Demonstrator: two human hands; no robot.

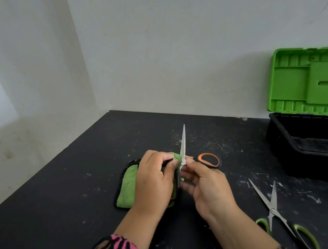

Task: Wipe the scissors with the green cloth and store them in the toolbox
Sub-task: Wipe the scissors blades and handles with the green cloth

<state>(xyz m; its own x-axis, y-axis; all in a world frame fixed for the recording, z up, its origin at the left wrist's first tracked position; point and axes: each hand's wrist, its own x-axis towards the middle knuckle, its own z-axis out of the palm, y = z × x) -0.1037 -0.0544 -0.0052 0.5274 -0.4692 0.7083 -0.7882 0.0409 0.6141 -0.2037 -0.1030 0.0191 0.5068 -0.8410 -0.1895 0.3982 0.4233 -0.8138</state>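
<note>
Pinching green cloth (126,191) onto orange-handled scissors (183,142) with left hand (153,174). Gripping same scissors near pivot with right hand (208,190), blade tip toward 12 o'clock. At 3 o'clock from hands: open toolbox (311,158) on black table (73,190). At 5 o'clock: green-handled scissors (273,208), flat, blades parted.

Green cloth (126,189), black trim; scissors (183,153) handle orange-black; toolbox (315,158) black, lid (292,85) green

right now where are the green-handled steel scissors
Head view, lower right: the green-handled steel scissors lie open on the black table, right of the right hand and in front of the open green-lidded black toolbox.
</note>
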